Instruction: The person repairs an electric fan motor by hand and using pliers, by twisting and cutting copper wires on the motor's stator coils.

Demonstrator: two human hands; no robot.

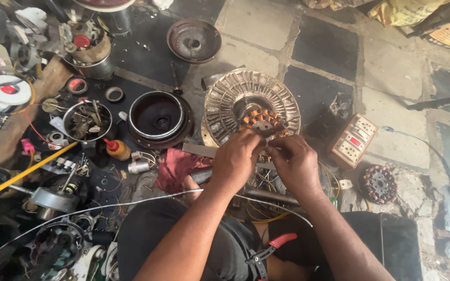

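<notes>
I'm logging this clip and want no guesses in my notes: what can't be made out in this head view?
- Fingertips of the left hand and right hand: knuckles hide them, so any grip is unclear.
- Near side of the round motor housing: behind both hands.
- Red-handled pliers: jaws hidden against dark trousers.
- Contents of the metal bowl: too small to identify.
- Yellow sack: cut off by the top edge.

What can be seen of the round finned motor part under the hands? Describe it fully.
The round finned motor part is a dull grey metal disc, tilted up toward the camera on the stone floor. Radial fins ring its rim; copper-orange coils cluster around its centre. It looks worn and dusty. The left hand and right hand meet at its lower edge, fingertips at the coils, hiding that part. A dark round housing lies beside it.
</notes>
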